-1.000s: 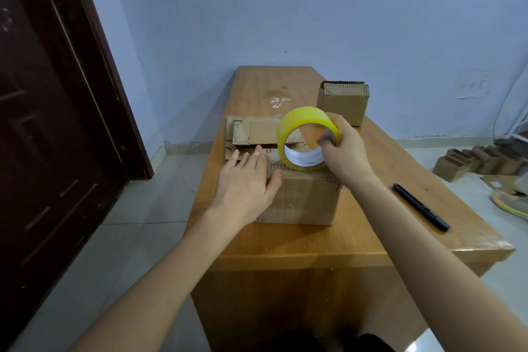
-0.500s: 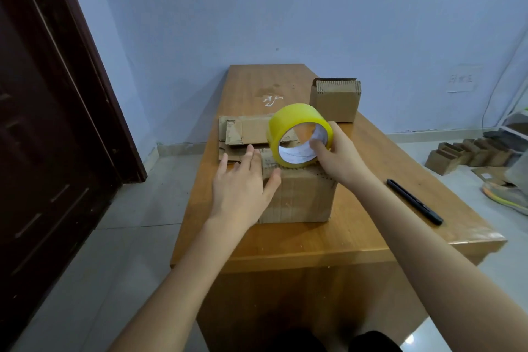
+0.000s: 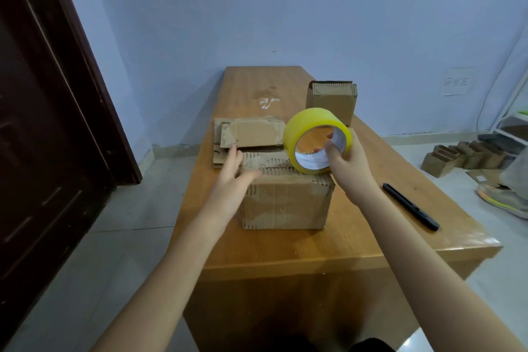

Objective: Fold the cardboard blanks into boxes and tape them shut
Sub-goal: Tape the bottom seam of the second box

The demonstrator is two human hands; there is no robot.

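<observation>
A folded cardboard box (image 3: pixel 285 203) stands on the wooden table (image 3: pixel 314 248) in front of me. My right hand (image 3: pixel 347 164) grips a yellow tape roll (image 3: pixel 314 137), thumb through its core, at the box's top right corner. My left hand (image 3: pixel 233 177) is at the box's top left edge with straight fingers, blurred by motion. Flat cardboard blanks (image 3: pixel 248 134) lie just behind the box. A second folded box (image 3: pixel 333 101) stands farther back on the right.
A black pen (image 3: pixel 410 206) lies on the table to the right of the box. A dark door (image 3: pixel 43 111) fills the left side. Small cardboard boxes (image 3: pixel 463 156) and a shoe (image 3: pixel 503 200) sit on the floor at right.
My left hand has slid left off the box top to its left edge. My right hand has shifted its hold on the tape roll, which now tilts more to the right.
</observation>
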